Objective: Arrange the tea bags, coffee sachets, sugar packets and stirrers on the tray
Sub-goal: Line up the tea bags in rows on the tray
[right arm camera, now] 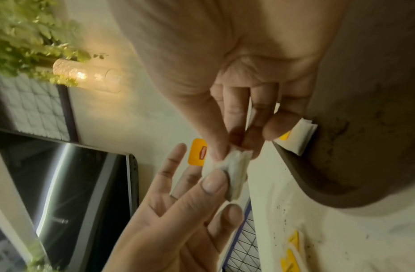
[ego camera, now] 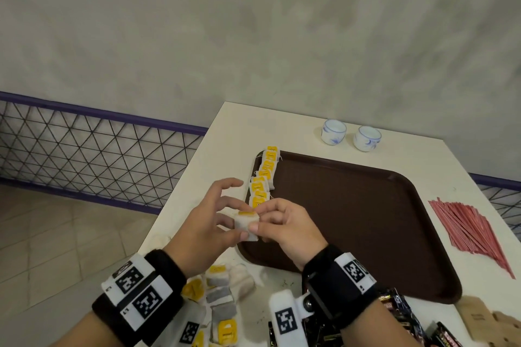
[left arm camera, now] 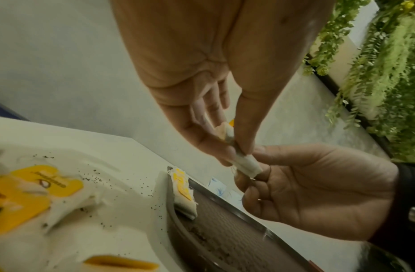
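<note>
Now both hands (ego camera: 245,222) w/ tea bag (ego camera: 245,223)

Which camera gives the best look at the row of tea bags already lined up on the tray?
The head view: the whole row of tea bags runs along the left rim of the brown tray, yellow tags up. The left wrist view catches only its near end, blurred. The right wrist view shows one bag at the tray's rim.

Head: high above, facing forward and down over the table (ego camera: 214,144); tray (ego camera: 352,222) at 3 o'clock.
Left wrist: close behind the fingers.
Right wrist: equally close.
Shared: tea bag (ego camera: 245,223) (left arm camera: 244,162) (right arm camera: 234,173).
</note>
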A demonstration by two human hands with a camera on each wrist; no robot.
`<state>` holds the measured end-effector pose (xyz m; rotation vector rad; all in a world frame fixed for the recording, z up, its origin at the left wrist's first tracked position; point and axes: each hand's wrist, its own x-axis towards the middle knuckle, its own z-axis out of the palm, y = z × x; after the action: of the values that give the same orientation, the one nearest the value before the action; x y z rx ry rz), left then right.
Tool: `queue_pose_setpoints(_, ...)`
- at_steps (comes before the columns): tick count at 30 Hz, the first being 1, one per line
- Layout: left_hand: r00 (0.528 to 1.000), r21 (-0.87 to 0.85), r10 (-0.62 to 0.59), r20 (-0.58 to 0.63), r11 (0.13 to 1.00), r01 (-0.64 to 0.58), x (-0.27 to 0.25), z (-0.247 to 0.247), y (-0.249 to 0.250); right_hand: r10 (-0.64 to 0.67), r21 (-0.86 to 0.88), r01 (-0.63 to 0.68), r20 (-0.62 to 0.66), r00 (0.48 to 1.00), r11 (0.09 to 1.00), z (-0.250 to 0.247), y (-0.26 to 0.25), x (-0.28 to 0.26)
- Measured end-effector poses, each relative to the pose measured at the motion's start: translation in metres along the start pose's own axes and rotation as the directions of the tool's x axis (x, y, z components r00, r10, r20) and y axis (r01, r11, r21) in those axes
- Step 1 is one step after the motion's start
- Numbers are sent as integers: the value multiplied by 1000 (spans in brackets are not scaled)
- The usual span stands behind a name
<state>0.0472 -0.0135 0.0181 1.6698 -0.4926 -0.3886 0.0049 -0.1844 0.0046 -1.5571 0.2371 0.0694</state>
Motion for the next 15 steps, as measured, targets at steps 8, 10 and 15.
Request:
queue_pose_setpoints(8,997,1,74,-9,997,-74,2,1,-8,4,122,-2,-13,1000,992,-4,3,-5)
queue_pose_setpoints(10,995,13,94,-12,995,-94,4,1,-8,24,146,-23,-2,1000,989,-3,5,-6)
queue_pose_setpoints(15,994,80,87,68,992,-92,6,1,-10,48,65,-42,-98,994,997,-1,12,2)
